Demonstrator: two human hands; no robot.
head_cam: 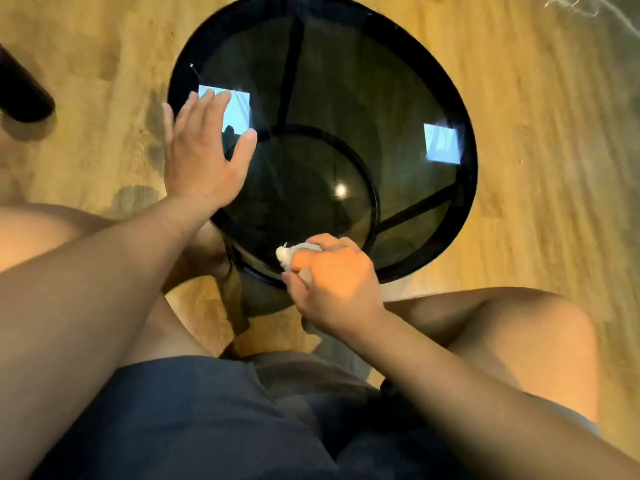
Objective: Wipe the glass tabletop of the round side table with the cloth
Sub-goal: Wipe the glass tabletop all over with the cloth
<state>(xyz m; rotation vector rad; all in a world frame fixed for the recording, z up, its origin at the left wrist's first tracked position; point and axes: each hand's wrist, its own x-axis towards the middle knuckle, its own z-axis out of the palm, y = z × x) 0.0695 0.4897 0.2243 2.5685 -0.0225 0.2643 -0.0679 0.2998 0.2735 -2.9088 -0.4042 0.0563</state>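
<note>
A round side table with a dark smoked glass top (346, 84) and a black rim stands right in front of my knees. My left hand (201, 150) lies flat on the left part of the glass, fingers spread and empty. At the near edge of the tabletop my right hand (332, 282) is closed around a small bunched white cloth (289, 254), which pokes out past my fingers and rests on the glass by the rim. Most of the cloth is hidden inside my fist.
Through the glass I see a black lower ring and support bars (412, 211). Two bright window reflections (441, 143) show on the top. Wooden floor (540, 133) surrounds the table. A dark furniture leg (24, 95) stands at the left. My bare knees flank the table.
</note>
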